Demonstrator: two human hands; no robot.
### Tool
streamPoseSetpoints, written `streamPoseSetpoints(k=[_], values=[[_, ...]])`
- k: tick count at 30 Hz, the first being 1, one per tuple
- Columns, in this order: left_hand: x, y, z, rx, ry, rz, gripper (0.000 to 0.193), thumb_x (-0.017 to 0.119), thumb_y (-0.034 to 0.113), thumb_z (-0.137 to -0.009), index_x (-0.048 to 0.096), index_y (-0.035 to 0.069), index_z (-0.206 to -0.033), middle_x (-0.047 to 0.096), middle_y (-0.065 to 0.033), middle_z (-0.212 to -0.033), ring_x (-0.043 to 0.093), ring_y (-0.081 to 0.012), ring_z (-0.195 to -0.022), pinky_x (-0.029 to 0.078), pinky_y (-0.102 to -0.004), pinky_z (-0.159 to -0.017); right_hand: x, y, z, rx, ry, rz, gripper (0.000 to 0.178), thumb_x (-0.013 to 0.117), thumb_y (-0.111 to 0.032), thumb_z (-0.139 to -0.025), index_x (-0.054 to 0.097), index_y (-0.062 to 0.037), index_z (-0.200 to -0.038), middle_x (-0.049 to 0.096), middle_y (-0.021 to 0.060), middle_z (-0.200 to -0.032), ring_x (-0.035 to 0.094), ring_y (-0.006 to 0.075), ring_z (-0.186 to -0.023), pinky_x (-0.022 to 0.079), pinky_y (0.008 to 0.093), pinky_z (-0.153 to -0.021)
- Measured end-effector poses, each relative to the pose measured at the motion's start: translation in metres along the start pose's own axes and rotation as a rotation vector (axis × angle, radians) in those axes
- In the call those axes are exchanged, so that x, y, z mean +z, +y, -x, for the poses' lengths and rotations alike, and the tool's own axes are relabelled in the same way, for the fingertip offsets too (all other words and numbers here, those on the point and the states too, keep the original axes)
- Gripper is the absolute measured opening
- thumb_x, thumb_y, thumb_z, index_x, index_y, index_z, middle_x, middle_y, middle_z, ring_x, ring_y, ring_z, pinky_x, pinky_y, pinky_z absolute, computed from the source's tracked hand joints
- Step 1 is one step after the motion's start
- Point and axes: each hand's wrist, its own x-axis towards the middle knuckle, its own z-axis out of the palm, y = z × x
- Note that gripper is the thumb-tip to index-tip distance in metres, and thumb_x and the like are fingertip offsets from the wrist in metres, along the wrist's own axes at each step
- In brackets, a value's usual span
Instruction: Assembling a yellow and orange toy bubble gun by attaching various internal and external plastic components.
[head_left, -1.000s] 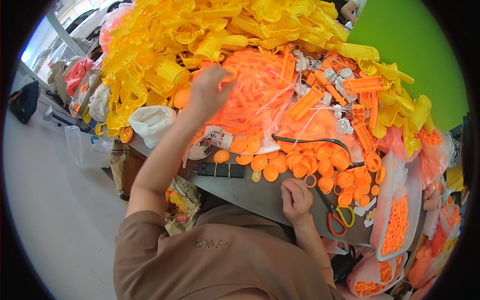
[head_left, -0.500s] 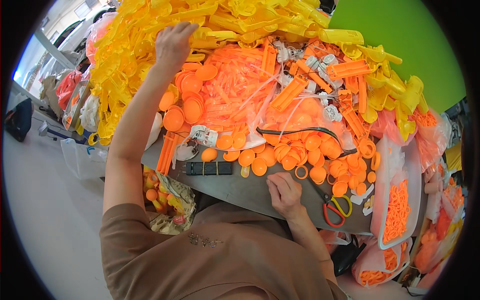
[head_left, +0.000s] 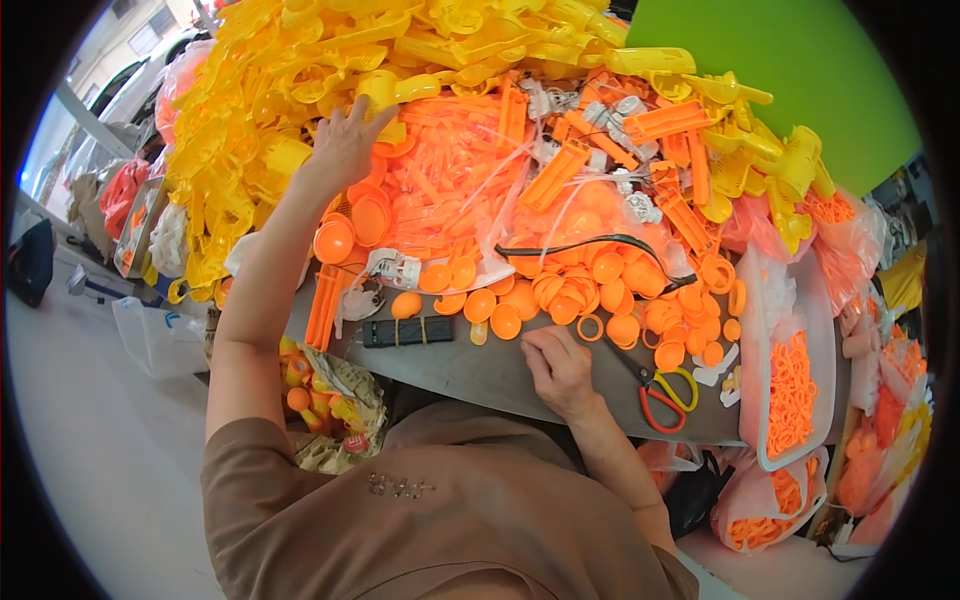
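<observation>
1. Pale floor (head_left: 150,440) lies below and left of the left hand (head_left: 345,150); a white plastic bag (head_left: 160,340) rests down there too.
2. Yellow plastic parts (head_left: 230,130) heap up left of and beyond that hand; its fingers are spread, thumb apart, just beside a yellow cylinder (head_left: 378,88); I cannot tell whether they touch it.
3. Orange cups (head_left: 370,215) stack just below the left hand; a black banded block (head_left: 385,332) lies farther below.
4. Half-curled, the right hand (head_left: 562,370) rests at the grey table (head_left: 480,380), near orange domes (head_left: 563,293); whether it grips anything, I cannot tell.
5. Scissors (head_left: 647,377) lie just right of the right hand; farther right stands a translucent bin (head_left: 825,350) with orange rings (head_left: 792,395).
</observation>
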Motion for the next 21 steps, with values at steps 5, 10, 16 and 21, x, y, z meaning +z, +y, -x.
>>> streamPoseSetpoints(k=[5, 10, 16, 21], values=[[0.038, -0.029, -0.014, 0.036, 0.245, 0.090, 0.058, 0.054, -0.005, -0.073, 0.054, 0.021, -0.125, 0.052, -0.0126, -0.125, 0.056, -0.0346, -0.104, 0.050, -0.0407, -0.083, 0.003, 0.000, 0.000, -0.027, -0.018, -0.024, 0.015, 0.066, 0.006, -0.073, 0.060, 0.0002, -0.086, 0.059, 0.0107, -0.077, 0.060, 0.0232, -0.062, 0.047, 0.0308, -0.054], [0.000, -0.046, -0.041, 0.131, 0.779, 0.259, 0.026, 0.057, 0.001, -0.079, 0.065, 0.011, -0.102, 0.066, -0.0074, -0.089, 0.064, -0.0253, -0.082, 0.052, -0.0341, -0.067, 0.003, 0.003, 0.001, -0.046, 0.003, -0.016, 0.015, 0.066, 0.005, -0.074, 0.060, 0.0006, -0.087, 0.058, 0.0112, -0.076, 0.059, 0.0236, -0.062, 0.048, 0.0308, -0.053], [-0.023, -0.040, -0.049, -0.017, 0.614, 0.465, 0.020, 0.058, 0.012, -0.087, 0.065, 0.009, -0.105, 0.067, -0.0106, -0.086, 0.066, -0.0227, -0.084, 0.051, -0.0327, -0.074, 0.003, 0.006, 0.003, -0.063, -0.002, -0.017, 0.013, 0.065, 0.004, -0.075, 0.059, 0.0008, -0.086, 0.058, 0.0113, -0.076, 0.060, 0.0237, -0.062, 0.047, 0.0308, -0.053], [0.011, -0.021, -0.003, 0.044, 0.028, 0.218, 0.047, 0.060, 0.016, -0.082, 0.049, 0.016, -0.128, 0.051, -0.0194, -0.125, 0.060, -0.0354, -0.098, 0.049, -0.0427, -0.081, 0.002, 0.003, 0.003, -0.049, 0.001, -0.030, 0.013, 0.065, 0.004, -0.075, 0.059, 0.0007, -0.086, 0.058, 0.0112, -0.076, 0.059, 0.0236, -0.061, 0.047, 0.0308, -0.053]])
